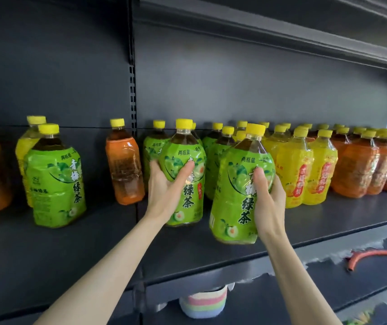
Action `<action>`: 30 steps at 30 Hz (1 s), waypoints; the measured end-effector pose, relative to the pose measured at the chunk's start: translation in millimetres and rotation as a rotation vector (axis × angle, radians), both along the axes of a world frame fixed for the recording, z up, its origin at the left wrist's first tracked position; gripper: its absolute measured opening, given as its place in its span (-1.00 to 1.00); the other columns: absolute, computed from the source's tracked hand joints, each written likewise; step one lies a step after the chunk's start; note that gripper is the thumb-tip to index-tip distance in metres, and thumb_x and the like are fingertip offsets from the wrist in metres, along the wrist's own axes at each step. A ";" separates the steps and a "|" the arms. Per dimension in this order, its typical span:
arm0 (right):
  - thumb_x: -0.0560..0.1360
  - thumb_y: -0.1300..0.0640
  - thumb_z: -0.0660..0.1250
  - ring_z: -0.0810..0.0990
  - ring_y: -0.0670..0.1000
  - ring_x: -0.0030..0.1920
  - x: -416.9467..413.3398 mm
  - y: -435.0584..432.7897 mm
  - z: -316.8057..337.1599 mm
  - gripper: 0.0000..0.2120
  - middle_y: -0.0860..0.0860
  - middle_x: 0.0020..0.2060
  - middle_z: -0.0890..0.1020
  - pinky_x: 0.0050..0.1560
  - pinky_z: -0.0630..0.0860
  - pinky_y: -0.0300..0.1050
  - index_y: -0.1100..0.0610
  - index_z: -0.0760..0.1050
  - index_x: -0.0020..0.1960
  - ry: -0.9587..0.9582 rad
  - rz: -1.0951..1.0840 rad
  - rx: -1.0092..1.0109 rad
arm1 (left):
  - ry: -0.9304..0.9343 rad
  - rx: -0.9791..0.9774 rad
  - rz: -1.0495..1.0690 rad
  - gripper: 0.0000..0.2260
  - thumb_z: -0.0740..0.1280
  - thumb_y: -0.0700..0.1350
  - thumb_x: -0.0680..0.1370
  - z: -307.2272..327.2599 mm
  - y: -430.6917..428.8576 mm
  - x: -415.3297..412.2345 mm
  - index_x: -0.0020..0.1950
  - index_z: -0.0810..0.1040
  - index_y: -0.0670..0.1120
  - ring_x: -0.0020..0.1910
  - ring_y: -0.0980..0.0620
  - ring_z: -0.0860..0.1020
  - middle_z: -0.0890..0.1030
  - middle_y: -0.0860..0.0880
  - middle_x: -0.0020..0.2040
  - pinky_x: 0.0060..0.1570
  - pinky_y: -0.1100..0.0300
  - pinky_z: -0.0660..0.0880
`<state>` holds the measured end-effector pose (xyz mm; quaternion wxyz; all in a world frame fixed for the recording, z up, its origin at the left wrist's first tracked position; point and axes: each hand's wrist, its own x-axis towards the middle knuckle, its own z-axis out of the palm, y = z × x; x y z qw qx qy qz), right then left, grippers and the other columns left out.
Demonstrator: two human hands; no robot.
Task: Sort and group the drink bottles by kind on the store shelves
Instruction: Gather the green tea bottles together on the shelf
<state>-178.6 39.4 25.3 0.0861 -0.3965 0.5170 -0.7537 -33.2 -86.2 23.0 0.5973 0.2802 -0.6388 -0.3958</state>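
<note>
head view. dark metal shelf (70, 249) with yellow-capped drink bottles standing on it.

left hand (164, 181) grips an upright green tea bottle (189, 205) at mid-shelf, thumb across the label, fingers curled round its left side. bottle base sits on the shelf.

right hand (267, 198) grips a second green bottle (234, 198) just beside the first, nearer the front edge. thumb on the label, fingers round its right side. bottle tilted, cap leaning right. cannot tell if its base touches the shelf.

more green bottles (213, 160) stand behind these two. to their right a yellow group (293, 170), then an orange group (356, 167).

left of the hands: a lone orange bottle (124, 165). further left a single green bottle (54, 181) with a yellow bottle (23, 146) behind it.

below the shelf: an orange hose (375, 254) and a pastel striped item (204, 303).
</note>
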 end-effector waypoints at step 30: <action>0.49 -0.08 0.29 0.47 -0.57 -0.12 -97.9 -18.4 -29.1 -0.72 -0.48 -0.22 0.57 -0.18 0.33 -0.67 0.02 0.46 0.15 0.095 0.190 -0.144 | -0.122 0.073 0.213 -0.16 0.28 0.26 0.43 -20.3 -37.5 -88.0 0.55 0.04 -0.12 0.35 0.25 0.12 0.18 0.00 0.52 0.32 0.27 0.08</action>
